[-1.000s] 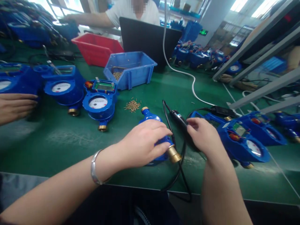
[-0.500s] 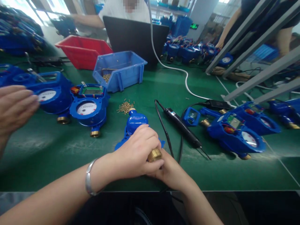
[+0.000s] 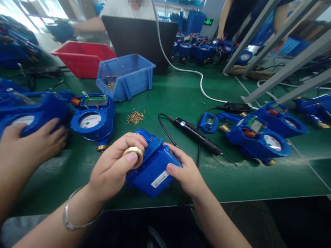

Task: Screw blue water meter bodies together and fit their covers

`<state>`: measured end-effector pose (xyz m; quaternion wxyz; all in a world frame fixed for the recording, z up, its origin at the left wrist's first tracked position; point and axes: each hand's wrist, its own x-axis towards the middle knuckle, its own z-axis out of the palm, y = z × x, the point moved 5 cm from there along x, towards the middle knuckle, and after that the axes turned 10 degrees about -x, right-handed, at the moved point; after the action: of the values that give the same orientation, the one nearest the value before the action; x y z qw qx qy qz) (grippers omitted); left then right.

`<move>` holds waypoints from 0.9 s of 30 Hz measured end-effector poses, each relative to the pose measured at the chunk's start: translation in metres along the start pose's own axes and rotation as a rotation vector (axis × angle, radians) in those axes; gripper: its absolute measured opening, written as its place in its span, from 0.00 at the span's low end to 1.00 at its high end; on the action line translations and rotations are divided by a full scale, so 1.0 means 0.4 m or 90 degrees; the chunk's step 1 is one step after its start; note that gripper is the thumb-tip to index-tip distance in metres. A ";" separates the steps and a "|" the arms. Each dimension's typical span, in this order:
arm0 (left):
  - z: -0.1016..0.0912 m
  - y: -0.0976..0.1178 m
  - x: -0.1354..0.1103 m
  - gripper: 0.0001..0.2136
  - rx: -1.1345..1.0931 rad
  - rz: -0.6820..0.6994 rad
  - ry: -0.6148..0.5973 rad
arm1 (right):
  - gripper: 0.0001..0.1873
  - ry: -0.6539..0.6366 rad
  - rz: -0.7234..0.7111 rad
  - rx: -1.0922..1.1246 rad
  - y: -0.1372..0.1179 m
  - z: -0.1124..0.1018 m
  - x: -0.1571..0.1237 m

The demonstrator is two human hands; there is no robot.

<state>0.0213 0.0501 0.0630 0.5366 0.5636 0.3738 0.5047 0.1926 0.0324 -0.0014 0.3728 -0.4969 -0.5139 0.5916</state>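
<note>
Both my hands hold a blue water meter (image 3: 152, 165) lifted near the table's front edge and turned so its box side with a white label faces me. My left hand (image 3: 113, 168) is wrapped round its brass threaded end (image 3: 133, 152). My right hand (image 3: 184, 170) grips the opposite side, fingers curled on the casing. A black electric screwdriver (image 3: 198, 136) with its cable lies on the green mat just beyond my right hand. A small heap of brass screws (image 3: 134, 117) lies farther back.
A co-worker's hand (image 3: 33, 144) at the left rests on a blue meter (image 3: 28, 115); an open meter (image 3: 91, 117) sits beside it. A blue bin (image 3: 124, 77) with screws, a red bin (image 3: 82, 58), a laptop (image 3: 139, 36), and more meters (image 3: 258, 136) at right.
My right hand left the screwdriver on the mat and came to the meter. Together my hands lifted the meter and turned it over toward me. The co-worker's hand shifted onto a meter.
</note>
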 end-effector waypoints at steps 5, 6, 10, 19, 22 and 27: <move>-0.003 -0.011 -0.004 0.07 -0.066 -0.013 0.031 | 0.36 0.016 -0.003 -0.010 -0.003 -0.009 -0.001; -0.001 -0.011 -0.003 0.06 -0.069 -0.018 0.028 | 0.36 0.015 -0.004 -0.010 -0.002 -0.008 -0.001; 0.008 -0.007 -0.001 0.06 -0.060 -0.026 0.003 | 0.35 0.012 -0.007 -0.016 -0.008 -0.008 0.002; 0.019 0.001 -0.005 0.06 0.038 0.021 -0.105 | 0.33 0.002 -0.008 -0.003 -0.013 -0.007 0.010; 0.027 0.009 -0.002 0.07 0.085 0.054 -0.132 | 0.32 0.003 0.000 -0.011 -0.014 -0.011 0.006; 0.059 0.021 -0.003 0.09 0.131 0.076 -0.236 | 0.41 -0.094 0.001 -0.180 -0.058 -0.021 0.003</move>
<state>0.0430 0.0422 0.0732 0.5053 0.7196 0.2843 0.3822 0.1990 0.0400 0.0214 0.2603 -0.4999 -0.6177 0.5484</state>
